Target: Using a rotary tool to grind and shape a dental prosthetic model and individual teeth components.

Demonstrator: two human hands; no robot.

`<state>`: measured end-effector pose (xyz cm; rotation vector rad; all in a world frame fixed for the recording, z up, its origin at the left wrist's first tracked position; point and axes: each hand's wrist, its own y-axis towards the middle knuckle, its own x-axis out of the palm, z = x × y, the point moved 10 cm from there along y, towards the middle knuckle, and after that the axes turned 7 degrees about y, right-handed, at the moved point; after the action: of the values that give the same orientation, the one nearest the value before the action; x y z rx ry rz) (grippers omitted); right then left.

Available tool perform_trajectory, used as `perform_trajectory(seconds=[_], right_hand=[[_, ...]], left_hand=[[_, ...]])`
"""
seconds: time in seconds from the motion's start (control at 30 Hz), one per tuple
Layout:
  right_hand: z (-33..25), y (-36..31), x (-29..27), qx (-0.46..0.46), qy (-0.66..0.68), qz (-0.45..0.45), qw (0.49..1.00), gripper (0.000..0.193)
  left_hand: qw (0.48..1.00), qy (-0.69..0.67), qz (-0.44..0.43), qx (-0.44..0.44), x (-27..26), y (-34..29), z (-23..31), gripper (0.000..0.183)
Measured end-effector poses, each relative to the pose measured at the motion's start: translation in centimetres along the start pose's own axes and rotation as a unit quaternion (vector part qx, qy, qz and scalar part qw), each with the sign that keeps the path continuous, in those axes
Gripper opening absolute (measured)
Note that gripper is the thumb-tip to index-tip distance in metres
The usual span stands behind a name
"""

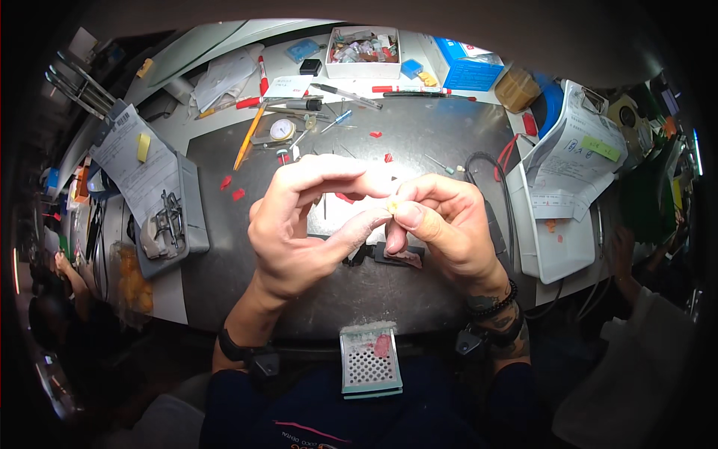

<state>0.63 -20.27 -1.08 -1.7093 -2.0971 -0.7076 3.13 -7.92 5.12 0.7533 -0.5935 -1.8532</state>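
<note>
Over the middle of the dark metal work plate (pixel 224 277), a tiny yellowish piece (pixel 393 207) sits between the fingertips, too small to name for certain. My right hand (pixel 449 224) pinches it between thumb and index finger. My left hand (pixel 303 224) curves round in a ring, its thumb tip meeting the piece from the left; that thumb looks dusted with white powder. Underneath lie a dark block with a pink part (pixel 404 257) and other dark items, partly covered by the hands.
Red scraps (pixel 238 194), a round dial gauge (pixel 282 130), an orange pencil (pixel 249 138) and pens lie beyond my hands. A grey tray (pixel 191 217) stands left, a white tray (pixel 561 254) right. A perforated metal grille (pixel 370 367) juts out at the near edge. Other people work at both sides.
</note>
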Motion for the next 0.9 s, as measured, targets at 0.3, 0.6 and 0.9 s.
perform_trajectory(seconds=[0.3, 0.6, 0.9], right_hand=[[0.2, 0.0, 0.0, -0.005, 0.007, -0.014, 1.0, 0.016], [-0.3, -0.2, -0.3, -0.046, -0.008, 0.015, 0.999, 0.015], [-1.5, -0.5, -0.2, -0.109, -0.068, 0.05, 0.99, 0.014]], left_hand=[[0.997, -0.013, -0.077, -0.012, 1.1, 0.2, 0.0, 0.056], [0.997, -0.028, -0.053, -0.04, 1.1, 0.2, -0.6, 0.038], [0.96, -0.22, -0.08, -0.153, 2.1, -0.5, -2.9, 0.039]])
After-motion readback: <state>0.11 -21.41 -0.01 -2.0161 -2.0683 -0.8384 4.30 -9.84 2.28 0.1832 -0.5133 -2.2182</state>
